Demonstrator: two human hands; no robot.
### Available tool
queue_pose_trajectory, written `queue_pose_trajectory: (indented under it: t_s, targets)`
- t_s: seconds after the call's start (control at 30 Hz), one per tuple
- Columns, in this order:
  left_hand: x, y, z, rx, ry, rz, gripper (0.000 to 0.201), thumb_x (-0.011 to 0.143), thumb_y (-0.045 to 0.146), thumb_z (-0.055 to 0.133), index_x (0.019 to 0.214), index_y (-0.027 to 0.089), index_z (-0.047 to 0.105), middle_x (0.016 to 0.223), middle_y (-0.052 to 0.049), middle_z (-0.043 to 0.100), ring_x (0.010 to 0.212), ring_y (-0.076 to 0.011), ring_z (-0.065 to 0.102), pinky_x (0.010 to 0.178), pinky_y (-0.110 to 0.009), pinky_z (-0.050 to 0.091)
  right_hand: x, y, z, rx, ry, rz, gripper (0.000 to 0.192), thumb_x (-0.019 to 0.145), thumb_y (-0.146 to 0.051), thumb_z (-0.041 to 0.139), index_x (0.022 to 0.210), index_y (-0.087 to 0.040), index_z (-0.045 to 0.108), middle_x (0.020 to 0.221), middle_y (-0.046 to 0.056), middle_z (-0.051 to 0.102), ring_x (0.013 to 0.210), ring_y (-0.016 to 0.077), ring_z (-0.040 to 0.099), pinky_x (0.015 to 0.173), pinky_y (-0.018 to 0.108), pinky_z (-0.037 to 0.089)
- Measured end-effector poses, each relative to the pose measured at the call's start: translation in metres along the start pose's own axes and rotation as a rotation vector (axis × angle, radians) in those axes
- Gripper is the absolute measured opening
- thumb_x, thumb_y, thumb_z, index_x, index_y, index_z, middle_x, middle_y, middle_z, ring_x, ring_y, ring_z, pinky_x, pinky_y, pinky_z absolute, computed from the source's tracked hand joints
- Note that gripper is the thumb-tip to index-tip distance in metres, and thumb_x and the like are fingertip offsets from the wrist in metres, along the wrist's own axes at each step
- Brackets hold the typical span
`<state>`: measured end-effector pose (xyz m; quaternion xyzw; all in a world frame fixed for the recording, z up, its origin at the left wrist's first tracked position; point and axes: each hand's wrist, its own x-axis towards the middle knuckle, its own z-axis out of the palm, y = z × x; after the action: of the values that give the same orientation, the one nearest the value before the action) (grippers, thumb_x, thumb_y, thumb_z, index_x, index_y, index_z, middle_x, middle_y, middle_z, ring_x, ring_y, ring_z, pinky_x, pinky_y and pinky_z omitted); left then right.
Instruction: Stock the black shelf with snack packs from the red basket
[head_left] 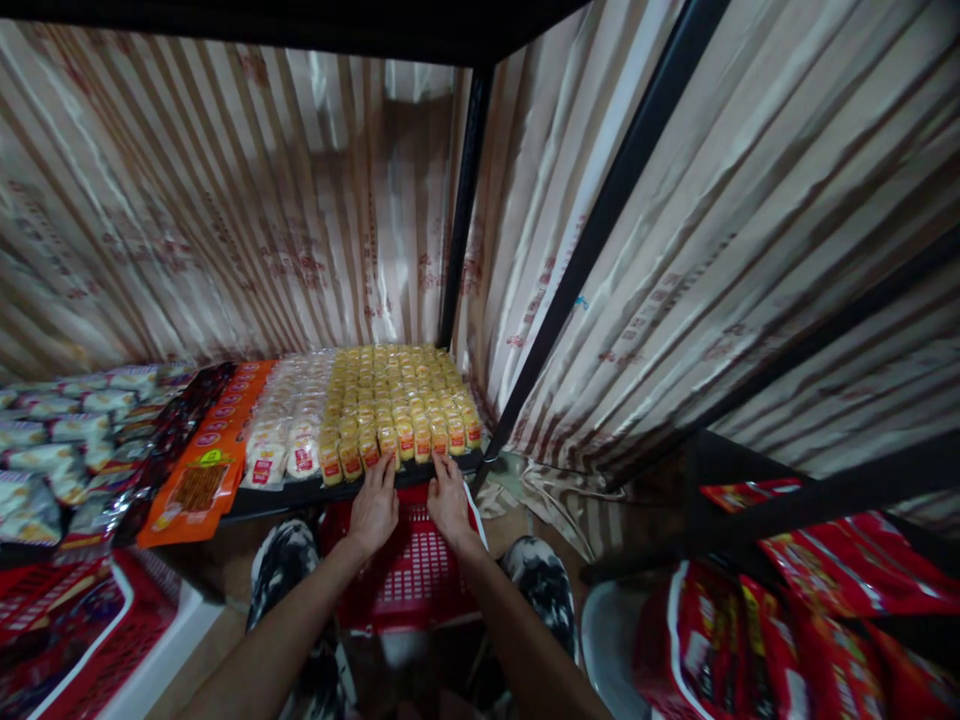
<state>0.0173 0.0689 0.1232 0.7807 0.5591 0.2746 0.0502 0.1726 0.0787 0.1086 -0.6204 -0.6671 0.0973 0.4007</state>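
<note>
**Both hands at the front row of yellow snack packs**

Head view: just below the middle of the frame, the left hand (373,510) and the right hand (450,500) lie side by side, palms down, at the front edge of a black metal shelf (300,494). The fingers of both are stretched forward and loosely spread; their tips touch the front row of a block of small yellow snack packs with red labels (397,400), gripping nothing. The block sits at the shelf's right end, beside a black upright post (465,200). Just left of it lie pale clear-wrapped packs (289,430), then flat orange packets (206,470), one overhanging the edge. Below the hands stands a red plastic basket (412,575) between the person's patterned trouser knees (289,570). Red bags (787,620) fill the lower right corner. A striped brown curtain (225,200) hangs behind.
</note>
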Motion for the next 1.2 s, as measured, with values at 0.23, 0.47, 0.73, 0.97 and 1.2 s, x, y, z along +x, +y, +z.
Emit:
queue_pose_trajectory:
  t_s: [0.23, 0.47, 0.73, 0.97, 1.2]
  targets:
    - [-0.004, 0.004, -0.002, 0.044, 0.003, 0.009, 0.059, 0.074, 0.004, 0.037, 0.133, 0.009, 0.037, 0.143, -0.014, 0.035, 0.134, -0.025, 0.029, 0.107, -0.04, 0.036, 0.001, 0.005, -0.005, 0.008, 0.023, 0.002, 0.06, 0.074, -0.005, 0.034, 0.133, -0.013, 0.045, 0.128, 0.013, 0.049, 0.122, 0.0212, 0.043, 0.102, 0.04, 0.041]
    - [-0.004, 0.005, -0.007, -0.002, 0.003, 0.007, 0.059, 0.073, 0.002, 0.04, 0.131, 0.014, 0.043, 0.142, -0.013, 0.038, 0.132, -0.0244, 0.033, 0.104, -0.042, 0.04, 0.003, 0.008, -0.006, 0.017, 0.005, -0.032, 0.058, 0.074, -0.007, 0.036, 0.131, -0.013, 0.047, 0.131, 0.013, 0.048, 0.125, 0.0212, 0.042, 0.103, 0.041, 0.04]
    - [-0.026, 0.027, 0.0, -0.412, -0.01, -0.293, 0.034, 0.085, 0.02, 0.035, 0.106, 0.016, 0.062, 0.124, -0.011, 0.055, 0.115, -0.0192, 0.053, 0.103, -0.038, 0.041, -0.023, -0.016, -0.002, 0.118, 0.073, 0.037, 0.04, 0.087, -0.024, 0.034, 0.12, -0.015, 0.055, 0.13, 0.014, 0.049, 0.12, 0.0229, 0.045, 0.102, 0.046, 0.038]
    - [-0.034, 0.041, -0.009, -1.109, -0.158, -0.67, 0.037, 0.086, 0.041, 0.042, 0.107, 0.018, 0.062, 0.119, -0.012, 0.061, 0.115, -0.0226, 0.054, 0.104, -0.041, 0.036, -0.051, -0.041, 0.03, 0.144, 0.049, 0.038, 0.041, 0.089, -0.027, 0.033, 0.123, -0.02, 0.053, 0.132, 0.012, 0.046, 0.123, 0.0245, 0.043, 0.102, 0.047, 0.038]
    - [-0.059, 0.013, -0.028, -1.262, -0.206, -0.681, 0.048, 0.077, 0.053, 0.053, 0.105, 0.015, 0.059, 0.108, -0.013, 0.065, 0.102, -0.023, 0.06, 0.094, -0.038, 0.042, -0.063, -0.063, 0.052, 0.13, 0.021, 0.052, 0.048, 0.091, -0.04, 0.028, 0.12, -0.013, 0.055, 0.133, 0.016, 0.043, 0.125, 0.0259, 0.039, 0.102, 0.046, 0.037]
